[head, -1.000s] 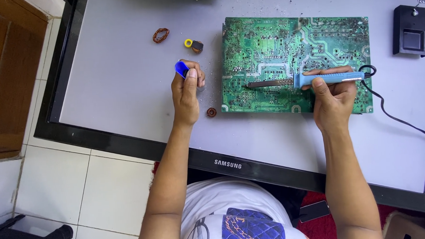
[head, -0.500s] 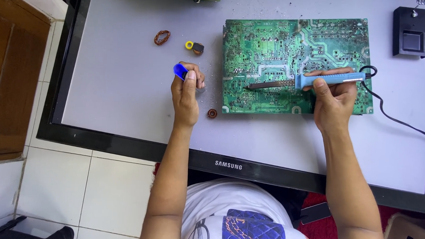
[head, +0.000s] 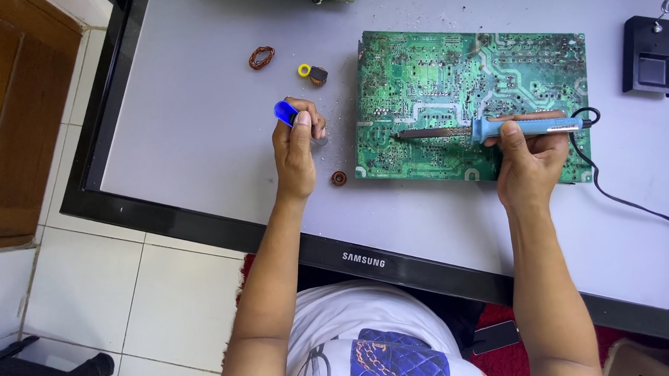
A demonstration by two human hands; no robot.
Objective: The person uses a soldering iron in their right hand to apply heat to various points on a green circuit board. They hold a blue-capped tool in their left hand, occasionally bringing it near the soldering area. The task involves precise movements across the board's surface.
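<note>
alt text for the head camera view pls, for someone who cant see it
Seen from above, a person's right hand holds a blue-handled soldering iron with its tip over a green circuit board, while the left hand pinches a small blue object beside it. Both rest on a grey flat panel with a black frame, where a small copper coil also lies.

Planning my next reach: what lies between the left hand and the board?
In the head view, bare grey surface with specks lies between left hand and board; a small copper coil sits lower.
</note>
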